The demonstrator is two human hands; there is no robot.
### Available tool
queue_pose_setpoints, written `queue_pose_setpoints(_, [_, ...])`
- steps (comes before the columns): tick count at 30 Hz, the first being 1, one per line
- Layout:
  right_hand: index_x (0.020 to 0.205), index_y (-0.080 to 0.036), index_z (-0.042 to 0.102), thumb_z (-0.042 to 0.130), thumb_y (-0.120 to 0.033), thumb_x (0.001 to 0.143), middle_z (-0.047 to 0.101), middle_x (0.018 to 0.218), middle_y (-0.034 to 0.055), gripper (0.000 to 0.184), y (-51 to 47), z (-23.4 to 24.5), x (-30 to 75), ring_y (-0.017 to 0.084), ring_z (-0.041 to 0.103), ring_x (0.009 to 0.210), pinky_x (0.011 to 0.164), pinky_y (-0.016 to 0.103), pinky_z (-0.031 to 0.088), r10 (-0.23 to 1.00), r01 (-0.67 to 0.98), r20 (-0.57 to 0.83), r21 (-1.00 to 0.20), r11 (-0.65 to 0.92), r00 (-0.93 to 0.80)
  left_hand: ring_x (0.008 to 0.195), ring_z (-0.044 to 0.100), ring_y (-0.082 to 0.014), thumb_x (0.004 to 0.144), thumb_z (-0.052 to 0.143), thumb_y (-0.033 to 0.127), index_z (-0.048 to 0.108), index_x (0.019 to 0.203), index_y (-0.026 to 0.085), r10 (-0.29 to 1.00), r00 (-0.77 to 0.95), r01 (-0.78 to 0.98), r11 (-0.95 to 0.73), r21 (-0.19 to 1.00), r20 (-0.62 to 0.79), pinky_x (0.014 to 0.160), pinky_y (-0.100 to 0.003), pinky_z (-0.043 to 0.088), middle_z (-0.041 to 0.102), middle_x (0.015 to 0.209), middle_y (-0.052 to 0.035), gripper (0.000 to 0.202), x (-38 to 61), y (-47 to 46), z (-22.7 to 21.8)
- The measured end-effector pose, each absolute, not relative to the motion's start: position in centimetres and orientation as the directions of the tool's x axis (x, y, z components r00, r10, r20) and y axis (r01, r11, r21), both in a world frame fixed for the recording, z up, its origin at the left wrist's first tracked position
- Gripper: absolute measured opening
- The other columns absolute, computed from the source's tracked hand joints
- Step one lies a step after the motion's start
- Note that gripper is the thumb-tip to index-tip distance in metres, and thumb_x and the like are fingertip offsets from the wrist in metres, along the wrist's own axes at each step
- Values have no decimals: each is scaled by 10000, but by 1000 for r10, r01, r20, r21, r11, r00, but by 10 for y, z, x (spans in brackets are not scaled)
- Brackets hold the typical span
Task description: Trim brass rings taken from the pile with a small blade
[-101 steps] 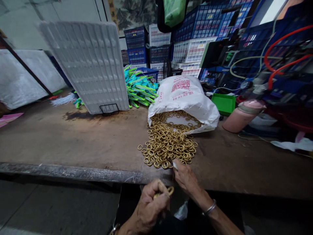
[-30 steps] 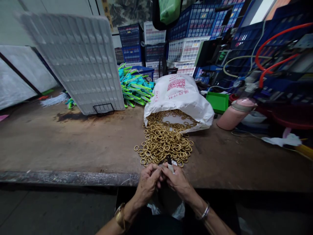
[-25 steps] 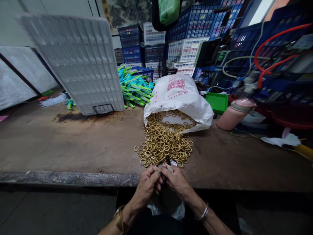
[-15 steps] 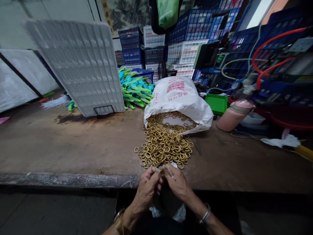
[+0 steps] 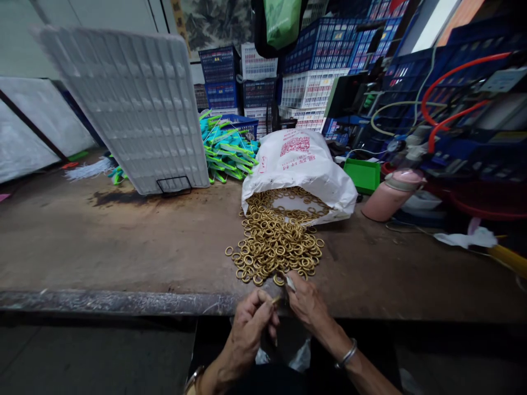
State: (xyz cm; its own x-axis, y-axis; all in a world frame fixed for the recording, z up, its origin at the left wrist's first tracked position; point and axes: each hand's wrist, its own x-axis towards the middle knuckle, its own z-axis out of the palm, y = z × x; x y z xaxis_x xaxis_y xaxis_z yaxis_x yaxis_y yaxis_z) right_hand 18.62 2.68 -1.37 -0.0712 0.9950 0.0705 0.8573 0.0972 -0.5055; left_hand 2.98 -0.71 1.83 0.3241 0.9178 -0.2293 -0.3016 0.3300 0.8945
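Gold-coloured rings (image 5: 280,249) lie in a loose pile that spills from the mouth of a white sack (image 5: 294,159). Over the table's front edge, my left hand (image 5: 252,318) is closed, thumb and forefinger pinching a gold ring (image 5: 276,300) seen nearly edge-on. My right hand (image 5: 307,302) reaches to the near edge of the pile, fingers curled, its tips beside the closest rings. A small pale, slim piece (image 5: 290,283) shows at its fingers; its kind cannot be made out. Whether those fingertips also grip a ring is unclear.
A grey ribbed panel (image 5: 132,109) leans upright in a black wire stand at left. Behind it lie green and turquoise pieces (image 5: 228,151). On the right are a pink bottle (image 5: 391,195), a green tray (image 5: 362,175) and red hoses (image 5: 428,104). Stacked crates (image 5: 220,77) stand behind.
My hands, together half a second ago, have come apart. The right has moved forward and right to the pile; the left stays low with the ring in its pinch.
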Motion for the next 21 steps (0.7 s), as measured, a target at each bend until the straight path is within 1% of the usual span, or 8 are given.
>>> queue_pose_setpoints(3, [743, -193, 493, 342, -168, 785, 554, 594, 12, 159, 29, -14, 188, 128, 494, 538, 518, 227, 262, 994, 886, 111, -463, 43, 10, 525, 511, -86, 700, 605, 408, 476, 700, 150, 896, 324, -447, 427, 786, -302, 437, -190, 415, 569, 692, -26, 289, 30, -6, 13])
queue_pose_setpoints(6, [795, -194, 508, 401, -197, 791, 598, 648, 21, 107, 32, -16, 186, 132, 526, 562, 517, 233, 242, 992, 910, 120, -414, 6, 48, 636, 560, -125, 676, 640, 350, 499, 699, 129, 886, 305, -510, 461, 726, -349, 460, -194, 429, 594, 808, -83, 263, 27, -2, 8])
queue_pose_setpoints(11, [836, -198, 502, 452, -208, 791, 622, 704, 22, 68, 38, -17, 176, 130, 545, 578, 509, 240, 211, 993, 947, 82, -315, -58, 88, 555, 559, -117, 703, 596, 292, 504, 710, 132, 870, 333, -564, 493, 663, -363, 433, -195, 412, 609, 733, -67, 185, 23, 1, 5])
queue_pose_setpoints(15, [825, -201, 503, 452, -183, 781, 597, 662, 10, 70, 41, -15, 174, 127, 531, 573, 500, 243, 190, 995, 956, 48, -286, -70, 87, 533, 553, -112, 721, 562, 278, 542, 827, 130, 838, 387, -595, 545, 591, -384, 436, -197, 407, 606, 694, -54, 183, 20, 3, 1])
queue_pose_setpoints(16, [820, -200, 506, 447, -175, 777, 588, 651, 7, 77, 42, -15, 175, 125, 523, 570, 500, 241, 191, 994, 950, 42, -301, -80, 97, 534, 550, -110, 724, 557, 287, 551, 815, 122, 826, 402, -604, 564, 563, -396, 438, -197, 404, 603, 692, -56, 189, 19, 4, 0])
queue_pose_setpoints(18, [775, -198, 509, 437, -177, 772, 561, 616, -1, 75, 45, -17, 178, 118, 496, 553, 501, 233, 201, 992, 924, 28, -368, -102, 121, 540, 543, -106, 729, 551, 319, 550, 710, 111, 803, 419, -623, 593, 510, -423, 439, -196, 396, 592, 684, -59, 209, 19, 5, -3])
queue_pose_setpoints(20, [695, -196, 488, 426, -222, 774, 517, 575, -16, 104, 47, -19, 180, 109, 457, 528, 501, 222, 227, 991, 859, 30, -504, -95, 128, 544, 534, -101, 719, 571, 333, 516, 626, 118, 801, 396, -633, 592, 499, -449, 435, -192, 386, 580, 674, -50, 240, 21, 6, -5])
queue_pose_setpoints(21, [656, -196, 466, 419, -259, 776, 492, 558, -24, 144, 48, -20, 181, 105, 438, 518, 501, 216, 244, 991, 803, 42, -591, -77, 126, 542, 528, -97, 710, 588, 333, 506, 619, 123, 811, 370, -630, 577, 520, -453, 430, -188, 382, 574, 673, -41, 243, 22, 7, -5])
